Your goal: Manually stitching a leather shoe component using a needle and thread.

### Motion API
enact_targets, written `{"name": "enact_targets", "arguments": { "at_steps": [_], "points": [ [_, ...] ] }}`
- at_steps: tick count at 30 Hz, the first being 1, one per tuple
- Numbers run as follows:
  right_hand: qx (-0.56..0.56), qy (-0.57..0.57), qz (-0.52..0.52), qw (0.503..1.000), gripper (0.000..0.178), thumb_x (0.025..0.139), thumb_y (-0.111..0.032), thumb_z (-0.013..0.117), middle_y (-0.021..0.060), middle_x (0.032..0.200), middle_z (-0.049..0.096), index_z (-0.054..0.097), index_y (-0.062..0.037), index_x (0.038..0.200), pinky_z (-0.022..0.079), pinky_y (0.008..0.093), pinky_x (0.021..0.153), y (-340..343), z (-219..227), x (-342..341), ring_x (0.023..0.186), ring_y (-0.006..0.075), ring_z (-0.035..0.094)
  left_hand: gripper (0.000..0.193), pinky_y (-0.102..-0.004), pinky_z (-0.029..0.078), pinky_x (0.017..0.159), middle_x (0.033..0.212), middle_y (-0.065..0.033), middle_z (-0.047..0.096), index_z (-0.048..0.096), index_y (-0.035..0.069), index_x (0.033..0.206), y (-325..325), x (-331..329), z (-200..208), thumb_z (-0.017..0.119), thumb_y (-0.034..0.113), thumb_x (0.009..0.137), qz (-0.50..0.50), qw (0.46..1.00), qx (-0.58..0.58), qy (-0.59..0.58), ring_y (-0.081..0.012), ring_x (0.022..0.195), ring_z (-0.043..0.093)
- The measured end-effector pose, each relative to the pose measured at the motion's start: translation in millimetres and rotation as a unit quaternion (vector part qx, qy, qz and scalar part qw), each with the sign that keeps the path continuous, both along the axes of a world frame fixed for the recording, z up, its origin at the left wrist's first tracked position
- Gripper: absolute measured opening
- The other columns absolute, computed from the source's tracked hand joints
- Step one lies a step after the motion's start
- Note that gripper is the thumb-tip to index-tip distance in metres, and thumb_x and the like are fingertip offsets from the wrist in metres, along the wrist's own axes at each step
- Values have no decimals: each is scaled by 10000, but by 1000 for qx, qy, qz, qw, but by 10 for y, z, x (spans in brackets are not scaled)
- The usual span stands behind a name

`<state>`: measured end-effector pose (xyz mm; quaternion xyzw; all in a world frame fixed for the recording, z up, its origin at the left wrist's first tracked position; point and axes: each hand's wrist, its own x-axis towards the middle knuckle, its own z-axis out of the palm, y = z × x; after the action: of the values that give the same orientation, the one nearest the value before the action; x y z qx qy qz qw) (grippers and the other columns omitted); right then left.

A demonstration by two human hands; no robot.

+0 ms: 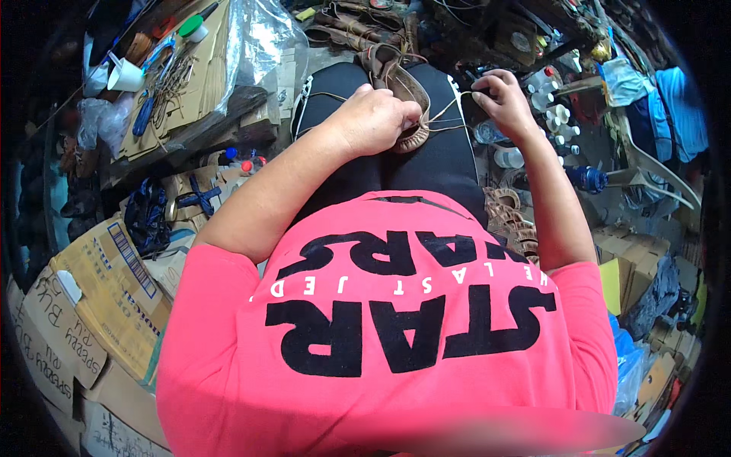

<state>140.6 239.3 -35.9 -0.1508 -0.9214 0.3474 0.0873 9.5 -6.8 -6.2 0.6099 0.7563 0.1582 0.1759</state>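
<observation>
A brown leather shoe (412, 85) lies over my lap between my black-clad thighs, its gathered, stitched toe (413, 140) toward my body. My left hand (378, 117) is closed at the left side of the shoe, its thumb by the opening; the fingertips are hidden. A loop of light thread shows beyond its wrist on my left thigh. Off to the right of the shoe, my right hand (504, 103) is raised with thumb and finger pinched on a pale thread (457, 104). That thread runs back to the stitched edge of the shoe.
At the left, cardboard sheets (199, 72) carry a blue-handled tool (143, 114), a white cup (125, 75) and a green-lidded jar (192, 29). Several plastic bottles (542, 99) stand right of my right hand. More brown shoe pieces (509, 221) lie by my right thigh. Cardboard boxes (114, 286) fill the lower left.
</observation>
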Motion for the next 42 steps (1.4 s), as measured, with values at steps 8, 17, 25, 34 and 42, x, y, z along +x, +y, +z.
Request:
{"name": "enact_targets", "arguments": {
  "at_steps": [8, 17, 25, 34, 42],
  "points": [
    [270, -60, 269, 922, 80, 813, -188, 556, 47, 828, 620, 571, -135, 872, 382, 384, 815, -755, 498, -100, 909, 230, 576, 79, -436, 440, 672, 707, -118, 603, 576, 107, 836, -37, -41, -129, 543, 178, 836, -22, 996, 79, 31, -314, 745, 603],
    [268, -47, 174, 946, 111, 733, -57, 541, 87, 757, 595, 530, -105, 833, 387, 386, 812, -187, 163, 301, 822, 308, 550, 17, -386, 440, 658, 708, -109, 573, 558, 114, 803, -893, -441, 93, 560, 130, 808, 82, 982, 13, 168, -303, 744, 575],
    [-632, 194, 12, 750, 144, 897, -185, 586, 32, 851, 582, 600, -48, 937, 440, 329, 816, -21, 267, 149, 814, 132, 546, 61, -223, 461, 748, 827, -10, 631, 640, 46, 886, -872, -485, 781, 636, 82, 837, 160, 853, 351, -352, -83, 813, 585],
    [-438, -33, 224, 870, 207, 897, -258, 582, 27, 792, 576, 601, -60, 952, 419, 261, 683, -741, 812, 186, 730, 123, 522, 133, -294, 458, 654, 789, -57, 595, 553, -4, 822, -709, 286, 859, 605, 112, 860, -35, 914, 83, -396, -163, 727, 565],
    [-24, -115, -156, 981, 206, 874, -170, 593, 84, 982, 677, 652, -87, 1054, 452, 244, 799, 1326, -117, 2004, 906, 127, 613, 263, -336, 476, 763, 936, -110, 654, 673, 61, 944, -3070, -1386, 1353, 621, 285, 817, 501, 816, 18, 288, -252, 878, 629]
  ]
}}
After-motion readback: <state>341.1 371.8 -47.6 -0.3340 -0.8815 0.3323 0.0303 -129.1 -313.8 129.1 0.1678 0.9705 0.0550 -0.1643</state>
